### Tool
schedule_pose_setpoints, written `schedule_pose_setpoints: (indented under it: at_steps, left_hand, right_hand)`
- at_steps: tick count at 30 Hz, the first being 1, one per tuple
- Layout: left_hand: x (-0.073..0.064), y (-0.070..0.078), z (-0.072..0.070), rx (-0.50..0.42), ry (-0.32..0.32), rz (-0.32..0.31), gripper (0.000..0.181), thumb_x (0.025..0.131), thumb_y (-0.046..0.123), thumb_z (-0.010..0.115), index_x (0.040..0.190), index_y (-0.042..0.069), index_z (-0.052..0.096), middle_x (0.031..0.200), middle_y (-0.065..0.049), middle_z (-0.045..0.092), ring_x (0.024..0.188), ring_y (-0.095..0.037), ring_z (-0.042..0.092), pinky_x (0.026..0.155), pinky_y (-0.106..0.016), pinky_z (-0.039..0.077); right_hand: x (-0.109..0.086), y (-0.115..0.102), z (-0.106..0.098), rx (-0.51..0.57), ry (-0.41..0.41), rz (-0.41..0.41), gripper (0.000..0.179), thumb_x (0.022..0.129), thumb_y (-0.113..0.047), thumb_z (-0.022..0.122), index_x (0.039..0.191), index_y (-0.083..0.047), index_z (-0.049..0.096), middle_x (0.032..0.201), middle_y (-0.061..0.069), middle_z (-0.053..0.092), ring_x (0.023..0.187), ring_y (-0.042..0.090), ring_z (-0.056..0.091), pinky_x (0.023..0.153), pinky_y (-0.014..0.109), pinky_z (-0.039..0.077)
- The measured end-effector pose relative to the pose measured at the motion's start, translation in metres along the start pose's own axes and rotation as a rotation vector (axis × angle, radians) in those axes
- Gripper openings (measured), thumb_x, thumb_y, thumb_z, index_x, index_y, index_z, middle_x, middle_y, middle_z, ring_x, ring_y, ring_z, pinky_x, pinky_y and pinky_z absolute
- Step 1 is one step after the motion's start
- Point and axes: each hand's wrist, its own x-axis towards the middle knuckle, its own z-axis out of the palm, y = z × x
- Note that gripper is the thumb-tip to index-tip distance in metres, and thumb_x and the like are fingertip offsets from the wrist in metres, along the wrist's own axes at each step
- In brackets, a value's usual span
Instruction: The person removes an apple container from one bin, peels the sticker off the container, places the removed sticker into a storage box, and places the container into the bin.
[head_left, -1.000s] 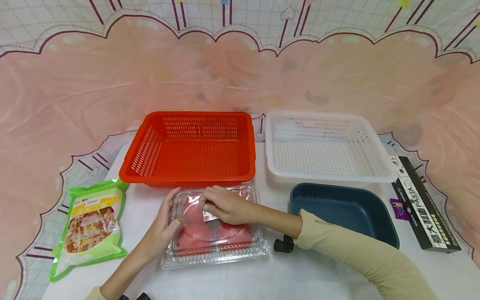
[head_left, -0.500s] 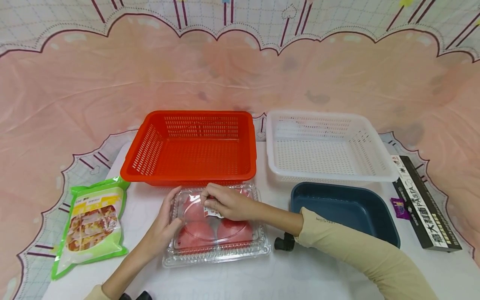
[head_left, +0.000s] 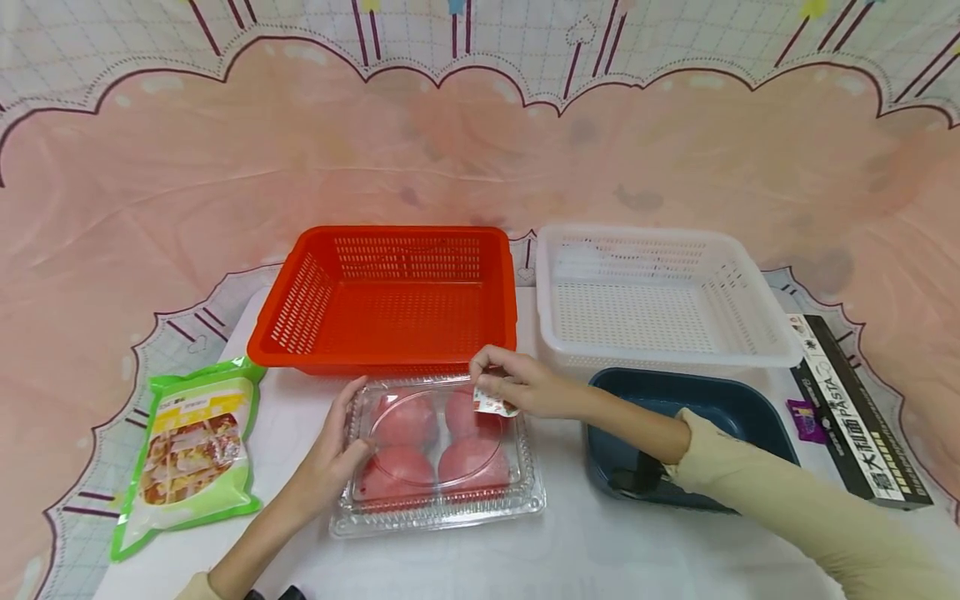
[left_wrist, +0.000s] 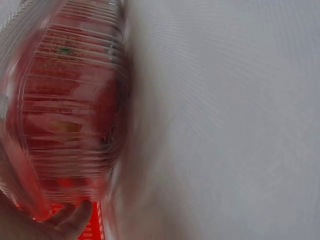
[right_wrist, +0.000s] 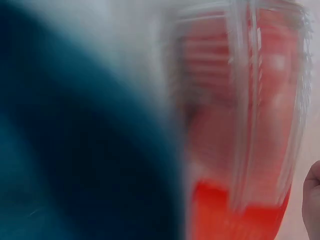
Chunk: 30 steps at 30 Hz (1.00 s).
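Note:
A clear plastic clamshell box holding several round red fruits lies in front of the red basket. My left hand holds its left side, thumb at the lid's edge and fingers along the far end. In the left wrist view, the fingertips bend at the box's end. My right hand pinches a small white and red sticker over the lid's far right part. Whether the sticker still touches the lid cannot be made out. The right wrist view is blurred, with the fingers at its right edge.
Behind stand a red basket and a white basket. A dark blue tray lies under my right forearm. Left is a green food bag; right are a black pasta box and a small purple packet.
My right hand has moved right across the lid with the sticker, which has come away from the lid's middle. The left hand keeps its place on the box.

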Motion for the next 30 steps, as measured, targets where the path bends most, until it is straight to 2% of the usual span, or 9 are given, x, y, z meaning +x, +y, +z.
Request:
schedule_pose_setpoints:
  at_steps: [2,7,11,15,21,30]
  left_hand:
    - [0.000,0.000,0.000,0.001,-0.002,0.002,0.077,0.085,0.007,0.048,0.153,0.019,0.014,0.159,-0.016,0.016,0.147,-0.043,0.014,0.110,-0.075,0.014]
    - [0.001,-0.001,0.000,-0.003,0.001,0.015,0.077,0.085,0.005,0.047,0.153,0.016,0.014,0.159,-0.016,0.016,0.146,-0.043,0.014,0.109,-0.076,0.014]
    - [0.001,0.000,0.001,0.002,0.001,0.012,0.077,0.084,0.004,0.047,0.153,0.014,0.014,0.159,-0.017,0.016,0.146,-0.043,0.015,0.109,-0.076,0.015]
    - [0.001,0.001,0.001,-0.001,-0.002,0.016,0.077,0.084,0.004,0.046,0.153,0.014,0.014,0.158,-0.017,0.016,0.145,-0.043,0.016,0.109,-0.076,0.015]
    - [0.001,0.000,0.001,0.001,-0.006,0.015,0.076,0.085,0.004,0.046,0.153,0.013,0.014,0.159,-0.017,0.016,0.145,-0.044,0.016,0.108,-0.077,0.015]
    - [0.001,-0.001,0.000,0.006,-0.011,0.004,0.075,0.086,0.004,0.046,0.153,0.012,0.012,0.158,-0.017,0.016,0.145,-0.043,0.015,0.108,-0.076,0.016]
  right_hand:
    - [-0.015,0.001,-0.013,0.022,0.005,0.032,0.007,0.100,-0.008,0.049,0.101,-0.001,0.047,0.079,0.005,0.044,0.061,0.011,0.041,0.051,0.018,0.038]
    - [-0.056,0.009,-0.045,-0.011,-0.030,0.115,0.010,0.100,-0.009,0.048,0.102,0.000,0.048,0.076,0.003,0.043,0.058,0.010,0.041,0.050,0.020,0.040]
    - [-0.087,0.025,-0.067,-0.026,-0.070,0.159,0.012,0.102,-0.010,0.045,0.103,0.001,0.049,0.075,0.001,0.043,0.057,0.008,0.041,0.048,0.022,0.040]
    - [-0.111,0.042,-0.079,-0.038,-0.100,0.229,0.013,0.102,-0.011,0.044,0.104,0.000,0.051,0.079,-0.001,0.047,0.059,0.004,0.044,0.050,0.022,0.043]
    - [-0.127,0.061,-0.084,-0.074,-0.109,0.354,0.016,0.101,-0.017,0.048,0.104,-0.003,0.055,0.083,-0.001,0.049,0.064,0.003,0.046,0.054,0.021,0.046]
    - [-0.130,0.080,-0.076,-0.086,-0.012,0.388,0.020,0.099,-0.017,0.053,0.105,0.001,0.057,0.085,0.001,0.056,0.065,0.004,0.049,0.056,0.022,0.049]
